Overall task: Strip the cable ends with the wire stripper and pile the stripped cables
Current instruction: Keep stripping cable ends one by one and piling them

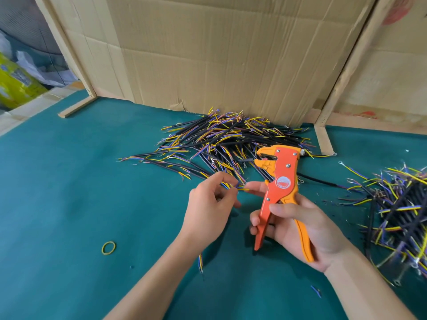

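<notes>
Orange wire stripper (280, 195) sits in the right hand's (300, 229) closed grip; left hand (209, 202) pinches what looks like a cable's (233, 186) wire ends.

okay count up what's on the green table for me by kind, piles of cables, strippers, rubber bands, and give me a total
Cable piles: 2, a back pile and a right pile
Wire stripper: 1, held in the right hand
Rubber band: 1
Total: 4
</notes>
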`<action>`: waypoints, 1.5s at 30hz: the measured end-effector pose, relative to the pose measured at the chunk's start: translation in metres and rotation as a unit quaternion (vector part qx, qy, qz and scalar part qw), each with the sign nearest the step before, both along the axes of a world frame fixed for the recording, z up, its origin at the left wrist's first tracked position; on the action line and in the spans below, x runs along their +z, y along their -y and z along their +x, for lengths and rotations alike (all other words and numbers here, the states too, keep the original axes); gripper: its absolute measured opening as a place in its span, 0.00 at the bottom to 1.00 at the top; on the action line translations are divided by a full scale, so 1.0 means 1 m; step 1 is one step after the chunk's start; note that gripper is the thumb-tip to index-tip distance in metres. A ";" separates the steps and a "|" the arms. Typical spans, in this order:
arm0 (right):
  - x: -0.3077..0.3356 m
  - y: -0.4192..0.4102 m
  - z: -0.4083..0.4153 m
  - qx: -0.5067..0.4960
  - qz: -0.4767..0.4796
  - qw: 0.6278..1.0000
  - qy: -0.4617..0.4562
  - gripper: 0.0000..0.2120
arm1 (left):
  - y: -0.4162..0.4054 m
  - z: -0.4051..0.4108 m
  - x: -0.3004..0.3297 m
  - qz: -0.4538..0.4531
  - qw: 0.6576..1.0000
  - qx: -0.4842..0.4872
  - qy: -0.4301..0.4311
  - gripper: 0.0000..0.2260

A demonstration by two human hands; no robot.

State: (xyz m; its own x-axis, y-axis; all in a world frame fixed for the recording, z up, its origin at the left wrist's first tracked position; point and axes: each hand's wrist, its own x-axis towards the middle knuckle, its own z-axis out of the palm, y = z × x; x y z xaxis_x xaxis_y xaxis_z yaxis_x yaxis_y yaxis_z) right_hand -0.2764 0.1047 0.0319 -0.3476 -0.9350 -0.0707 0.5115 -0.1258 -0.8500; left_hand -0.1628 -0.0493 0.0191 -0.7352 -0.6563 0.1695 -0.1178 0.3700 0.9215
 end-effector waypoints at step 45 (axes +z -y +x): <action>-0.003 0.000 -0.004 -0.021 0.011 0.999 0.034 0.32 | -0.001 -0.002 0.000 0.211 0.974 -0.057 -0.057 0.03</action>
